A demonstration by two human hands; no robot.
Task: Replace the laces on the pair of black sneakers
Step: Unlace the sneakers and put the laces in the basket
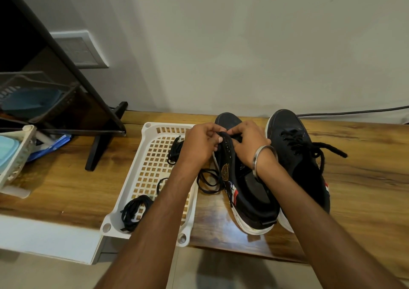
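While we steady the left sneaker point(245, 191) on the counter point(354, 169), just right of the white tray point(124, 198), both hands pinch its lace point(209, 181) at the eyelets; left hand point(202, 143), right hand point(249, 143). Pulling unevenly could tip it or snag the lace.

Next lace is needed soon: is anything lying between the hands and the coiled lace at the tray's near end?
Nothing visible does. The coiled lace lies uncovered in the white tray; only the left forearm passes above the tray beside it.
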